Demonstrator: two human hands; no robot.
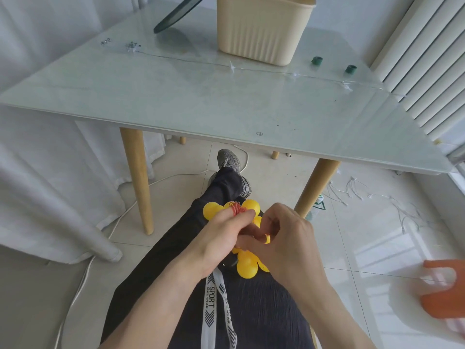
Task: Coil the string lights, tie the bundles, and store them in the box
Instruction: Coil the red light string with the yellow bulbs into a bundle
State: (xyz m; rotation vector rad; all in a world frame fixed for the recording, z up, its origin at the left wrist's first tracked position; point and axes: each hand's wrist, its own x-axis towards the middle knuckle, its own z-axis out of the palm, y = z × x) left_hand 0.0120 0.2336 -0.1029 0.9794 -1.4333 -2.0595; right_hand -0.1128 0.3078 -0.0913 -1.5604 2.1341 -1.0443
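Observation:
Over my lap I hold a bundle of string lights (247,267) with yellow ball bulbs and coiled red wire (236,208). My left hand (221,235) grips the bundle from the left, fingers curled round the wire. My right hand (284,238) pinches the wire at the bundle's middle. A second string of clear star-shaped lights (232,66) on thin wire lies stretched across the glass table (201,104). The beige box (264,26) stands upright at the table's back.
Two small green rolls (317,60) (350,69) lie right of the box. A dark round lid (176,13) leans at the back. More white light strands (377,197) trail on the floor at right, near an orange object (445,290). A white cable (83,273) runs over the floor at left.

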